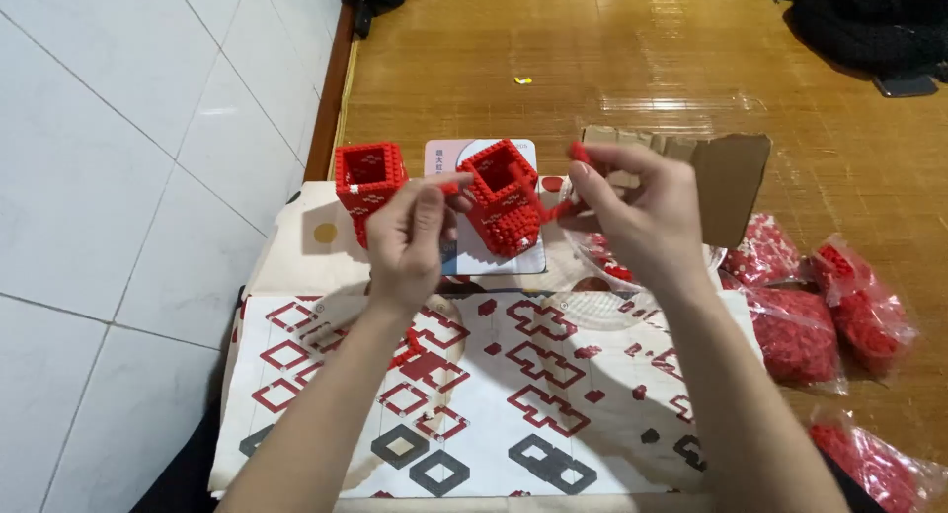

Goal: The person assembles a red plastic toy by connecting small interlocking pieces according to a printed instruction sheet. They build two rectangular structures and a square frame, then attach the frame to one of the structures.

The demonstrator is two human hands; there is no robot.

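while two red brick towers [370, 182] stand, both hands' fingers [583, 169] pinch small red bricks [449, 188].

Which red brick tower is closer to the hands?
The right-hand red tower, standing on the white card. Both hands flank it, while the other tower stands apart, further left.

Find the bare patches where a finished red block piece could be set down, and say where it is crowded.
Free: the wooden floor beyond the torn cardboard, and the instruction sheet between the forearms. Crowded: around the two hollow red block towers, where both hands work, and at the right, where bags of red bricks lie.
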